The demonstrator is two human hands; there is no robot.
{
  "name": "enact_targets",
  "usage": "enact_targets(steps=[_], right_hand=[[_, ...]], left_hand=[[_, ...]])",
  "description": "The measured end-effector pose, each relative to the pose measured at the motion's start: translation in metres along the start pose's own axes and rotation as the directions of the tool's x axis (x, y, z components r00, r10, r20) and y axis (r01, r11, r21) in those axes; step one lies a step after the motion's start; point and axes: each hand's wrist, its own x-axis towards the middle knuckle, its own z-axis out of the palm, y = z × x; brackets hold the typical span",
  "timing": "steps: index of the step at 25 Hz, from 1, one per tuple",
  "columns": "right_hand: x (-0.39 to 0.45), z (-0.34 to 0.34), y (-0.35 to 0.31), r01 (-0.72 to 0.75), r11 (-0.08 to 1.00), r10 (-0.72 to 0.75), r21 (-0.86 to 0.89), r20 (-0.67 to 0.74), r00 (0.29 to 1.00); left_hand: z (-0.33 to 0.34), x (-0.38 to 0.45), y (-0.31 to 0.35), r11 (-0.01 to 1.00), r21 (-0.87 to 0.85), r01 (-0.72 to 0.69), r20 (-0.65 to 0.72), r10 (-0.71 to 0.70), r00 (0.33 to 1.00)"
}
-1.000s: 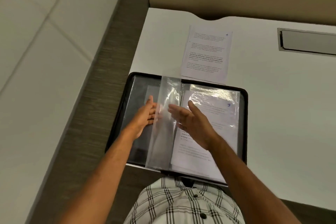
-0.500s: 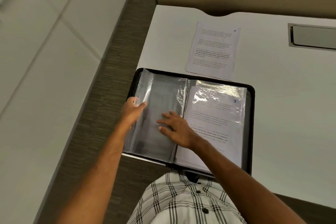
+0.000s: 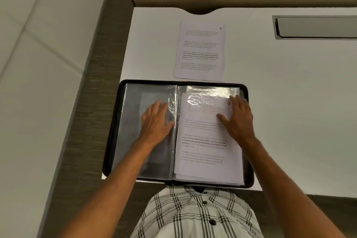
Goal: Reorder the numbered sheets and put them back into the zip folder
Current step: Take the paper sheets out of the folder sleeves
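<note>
A black zip folder [image 3: 116, 125] lies open at the desk's near edge, showing clear plastic sleeves. My left hand [image 3: 157, 120] rests flat on the empty left sleeves [image 3: 133, 114] beside the spine. My right hand [image 3: 238, 120] lies flat with spread fingers near the top right corner of the printed sheet [image 3: 204, 149] in the right sleeve, partly covering its blue number. A loose sheet marked 4 [image 3: 201, 50] lies on the desk just behind the folder.
The white desk [image 3: 299, 102] ends at a dark wood-grain side panel [image 3: 92, 102] on the left. A recessed metal cable slot [image 3: 316, 27] sits at the back right. A tan partition rises behind the desk.
The turned sleeve now lies flat on the left. My left hand moved from the left edge toward the spine. My right hand crossed from the left sleeves to the right page's top corner.
</note>
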Motion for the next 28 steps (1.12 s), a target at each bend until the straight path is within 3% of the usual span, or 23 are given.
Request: enact_targets(steps=[3, 6, 11, 18, 22, 25, 28], right_hand=[[0.006, -0.004, 0.016, -0.016, 0.987, 0.026, -0.159, 0.064, 0.998], [0.004, -0.002, 0.016, 0.011, 0.972, 0.013, -0.236, 0.098, 0.995], [-0.001, -0.002, 0.007, 0.011, 0.971, -0.013, -0.24, -0.005, 1.0], [-0.007, -0.001, -0.004, -0.003, 0.999, -0.001, -0.046, -0.079, 0.997], [-0.009, 0.001, -0.002, 0.009, 1.0, -0.009, -0.003, -0.076, 0.997], [-0.01, -0.001, -0.001, -0.007, 0.998, 0.01, 0.061, -0.056, 0.998], [-0.013, -0.007, -0.004, -0.05, 0.965, 0.07, 0.258, -0.067, 0.995]], left_hand=[[0.013, 0.015, 0.034, 0.985, -0.004, -0.174, 0.058, 0.174, 0.983], [0.022, 0.031, 0.054, 0.971, 0.035, -0.235, 0.09, 0.231, 0.969], [0.02, 0.055, 0.065, 0.957, 0.031, -0.289, 0.088, 0.285, 0.954], [0.001, 0.1, 0.086, 0.955, 0.008, -0.296, 0.078, 0.294, 0.952], [0.001, 0.12, 0.092, 0.932, 0.045, -0.36, -0.004, 0.361, 0.933], [0.0, 0.129, 0.094, 0.924, -0.014, -0.383, -0.018, 0.383, 0.924], [-0.009, 0.13, 0.094, 0.917, -0.137, -0.375, 0.062, 0.386, 0.92]])
